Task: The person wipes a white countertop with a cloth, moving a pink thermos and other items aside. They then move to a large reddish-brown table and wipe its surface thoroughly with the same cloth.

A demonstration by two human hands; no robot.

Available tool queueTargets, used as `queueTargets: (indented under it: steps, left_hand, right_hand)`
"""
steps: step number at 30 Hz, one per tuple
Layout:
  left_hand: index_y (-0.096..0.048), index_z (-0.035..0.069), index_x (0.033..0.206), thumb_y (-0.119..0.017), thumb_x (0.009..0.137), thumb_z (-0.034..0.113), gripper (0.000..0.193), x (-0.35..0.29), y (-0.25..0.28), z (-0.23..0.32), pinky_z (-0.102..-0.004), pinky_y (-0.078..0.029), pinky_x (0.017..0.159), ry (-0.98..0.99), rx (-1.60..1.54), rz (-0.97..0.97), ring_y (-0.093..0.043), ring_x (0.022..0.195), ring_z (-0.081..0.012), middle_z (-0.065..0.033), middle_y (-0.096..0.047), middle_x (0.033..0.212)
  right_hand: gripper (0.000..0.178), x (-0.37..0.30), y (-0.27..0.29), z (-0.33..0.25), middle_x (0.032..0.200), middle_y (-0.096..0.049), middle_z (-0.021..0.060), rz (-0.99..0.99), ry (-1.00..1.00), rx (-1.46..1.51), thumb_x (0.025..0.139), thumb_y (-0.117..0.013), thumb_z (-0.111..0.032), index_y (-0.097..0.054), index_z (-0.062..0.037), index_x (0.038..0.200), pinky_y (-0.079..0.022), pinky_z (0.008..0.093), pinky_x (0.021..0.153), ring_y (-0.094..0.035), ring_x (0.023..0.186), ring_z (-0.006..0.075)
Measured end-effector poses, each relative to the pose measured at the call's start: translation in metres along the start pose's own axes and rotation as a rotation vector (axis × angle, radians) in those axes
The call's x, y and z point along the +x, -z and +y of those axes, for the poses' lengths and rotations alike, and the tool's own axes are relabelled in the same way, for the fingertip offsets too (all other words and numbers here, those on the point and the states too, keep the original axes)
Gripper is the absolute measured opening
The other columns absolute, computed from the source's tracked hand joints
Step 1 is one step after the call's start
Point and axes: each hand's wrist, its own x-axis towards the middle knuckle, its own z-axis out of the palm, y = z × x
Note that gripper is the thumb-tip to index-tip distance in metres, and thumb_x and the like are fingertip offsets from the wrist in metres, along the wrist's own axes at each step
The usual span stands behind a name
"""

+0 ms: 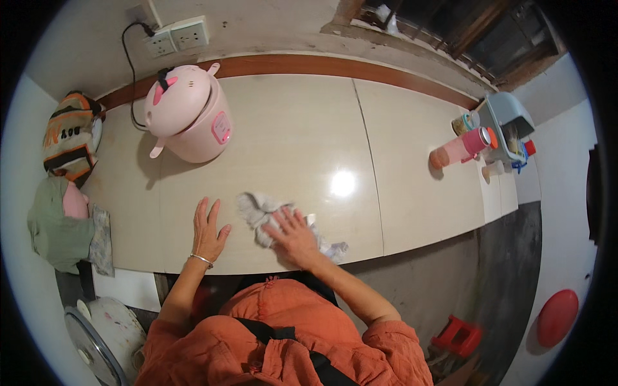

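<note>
A crumpled grey-white cloth lies on the pale tiled counter near its front edge. My right hand rests flat on top of it, fingers spread and slightly blurred, pressing rather than gripping. Part of the cloth sticks out to the right, beneath my wrist. To the left, my left hand is held with fingers stretched and thumb apart. Nothing is in it, and it is over or on the bare counter; I cannot tell whether it touches. A bracelet circles that wrist.
At the back left, a pink rice cooker stands with its cord running to the wall sockets. Fabric items hang over the left end. A pink bottle and a grey-blue container with small jars occupy the right end.
</note>
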Motion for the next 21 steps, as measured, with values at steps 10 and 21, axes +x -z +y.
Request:
queueTargets:
  steps: [10,21]
  left_hand:
    - [-0.027,0.012,0.146,-0.057,0.090,0.028,0.065,-0.079,0.011,-0.028,-0.0590,-0.010,0.111,0.573,0.297,0.187,-0.014,0.139,-0.0412,-0.0217,-0.016,0.149]
    - [-0.047,0.017,0.135,-0.053,0.091,0.033,0.047,-0.070,-0.012,-0.027,-0.0568,-0.011,0.111,0.663,0.342,0.501,-0.026,0.136,-0.0328,-0.0149,-0.035,0.143]
  right_hand:
    - [0.068,0.025,0.140,0.351,0.129,-0.045,0.0309,0.484,-1.017,-0.489,0.082,-0.060,-0.047,-0.043,-0.0115,0.137,-0.032,0.0527,0.102,-0.039,0.124,0.0454]
    - [0.051,0.226,0.077,0.343,0.131,-0.046,0.0270,0.361,-0.022,-0.233,0.086,-0.061,-0.033,-0.050,-0.0138,0.132,-0.032,0.0495,0.103,-0.042,0.122,0.0430]
